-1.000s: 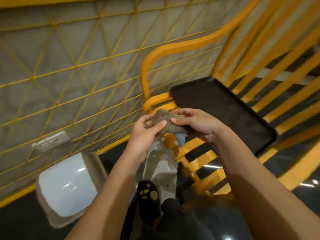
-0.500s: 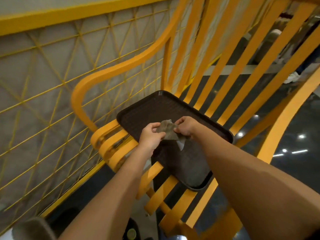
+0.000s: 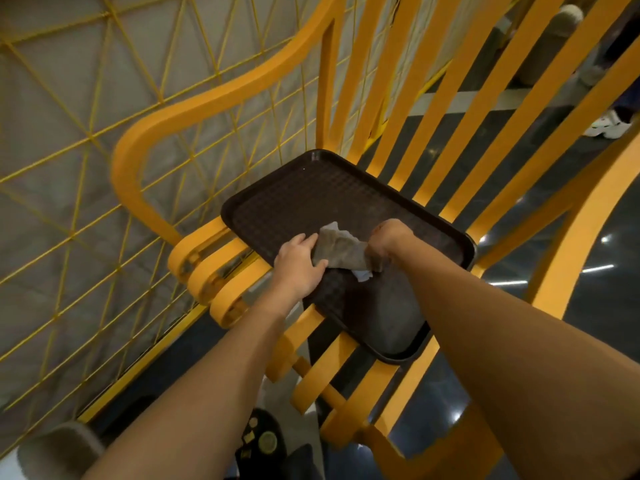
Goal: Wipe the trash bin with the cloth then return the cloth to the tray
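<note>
A grey-brown cloth (image 3: 341,251) is stretched between both hands just over the dark brown tray (image 3: 304,195), which lies on the seat of a big yellow slatted chair. My left hand (image 3: 299,266) pinches the cloth's left edge between thumb and fingers. My right hand (image 3: 388,240) grips its right edge with curled fingers. A pale corner of the cloth hangs down onto the tray. Only the grey rim of the trash bin (image 3: 59,448) shows, at the bottom left corner.
The yellow chair (image 3: 214,98) has a curved armrest on the left and tall back slats behind the tray. A yellow lattice wall (image 3: 69,150) stands to the left. A dark shoe (image 3: 263,441) is on the glossy floor below. Another person's white shoe (image 3: 609,124) is far right.
The view has swung up from the bin to the chair. Both hands carried the cloth forward over the tray and lowered it, spreading it wider between them.
</note>
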